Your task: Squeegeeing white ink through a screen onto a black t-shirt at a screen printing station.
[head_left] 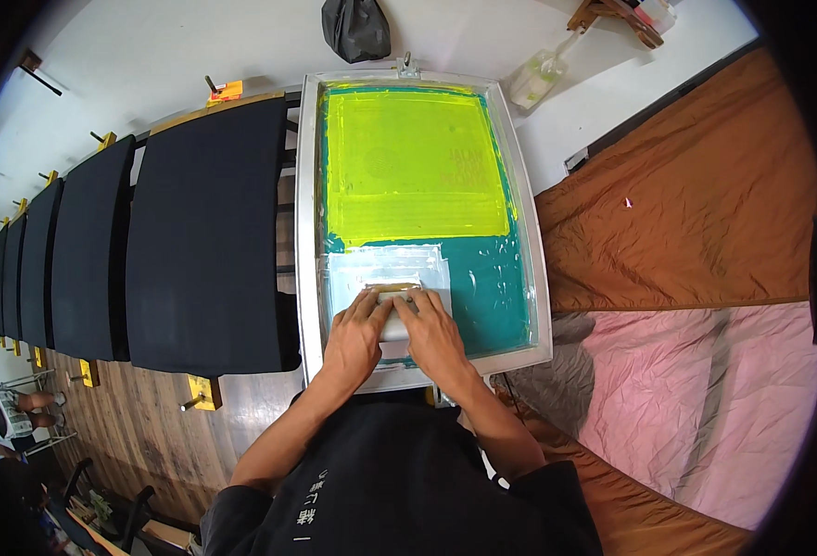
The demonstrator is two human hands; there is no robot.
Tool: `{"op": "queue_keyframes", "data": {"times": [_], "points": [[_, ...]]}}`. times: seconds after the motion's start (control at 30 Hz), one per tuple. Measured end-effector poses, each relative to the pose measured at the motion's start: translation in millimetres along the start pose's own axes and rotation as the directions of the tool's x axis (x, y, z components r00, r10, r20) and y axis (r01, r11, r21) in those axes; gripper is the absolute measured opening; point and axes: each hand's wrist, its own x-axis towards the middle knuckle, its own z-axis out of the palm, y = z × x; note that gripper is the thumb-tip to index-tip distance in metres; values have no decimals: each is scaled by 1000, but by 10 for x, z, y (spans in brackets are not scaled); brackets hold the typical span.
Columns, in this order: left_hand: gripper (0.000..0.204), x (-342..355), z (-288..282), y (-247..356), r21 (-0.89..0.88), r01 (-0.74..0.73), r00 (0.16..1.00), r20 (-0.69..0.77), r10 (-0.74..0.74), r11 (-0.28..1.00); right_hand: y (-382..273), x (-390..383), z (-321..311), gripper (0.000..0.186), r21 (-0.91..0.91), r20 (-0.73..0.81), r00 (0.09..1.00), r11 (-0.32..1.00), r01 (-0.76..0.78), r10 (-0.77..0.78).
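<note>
A screen-printing frame (309, 222) with a pale metal rim lies in front of me. Yellow-green ink (408, 148) covers its far part, and teal mesh (482, 296) shows at the near right. Both my hands grip a small squeegee (394, 327), pale with a brownish far edge, over the whitish patch (353, 266) at the near left of the mesh. My left hand (356, 334) and my right hand (430, 332) lie side by side, fingers bent over its top and fingertips nearly meeting. The squeegee's underside is hidden.
Several boards covered in black fabric (209, 232) stand in a row to the left, with yellow clamps (204, 392) at their ends. Brown cloth (668, 204) and pink cloth (677, 389) hang at the right. Against the far wall are a black bag (356, 32) and a clear bottle (538, 79).
</note>
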Motion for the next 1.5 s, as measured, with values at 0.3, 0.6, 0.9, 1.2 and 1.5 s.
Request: {"op": "queue_keyframes", "data": {"times": [0.3, 0.6, 0.9, 1.2, 1.5], "points": [[51, -33, 0, -52, -50, 28, 1000, 8, -28, 998, -28, 51, -49, 48, 79, 114, 992, 995, -55, 46], [51, 28, -40, 0, -128, 40, 998, 48, -34, 991, 1, 96, -94, 50, 29, 41, 999, 999, -20, 19], [53, -37, -8, -12, -73, 1, 1000, 19, 1, 997, -34, -20, -23, 50, 48, 12, 999, 998, -48, 48], [56, -108, -5, 14, -86, 34, 999, 45, -30, 996, -57, -111, 31, 52, 50, -4, 999, 998, -39, 40], [55, -148, 29, 32, -99, 23, 999, 38, -19, 995, -70, -147, -35, 51, 58, 27, 997, 996, -70, 69]]}}
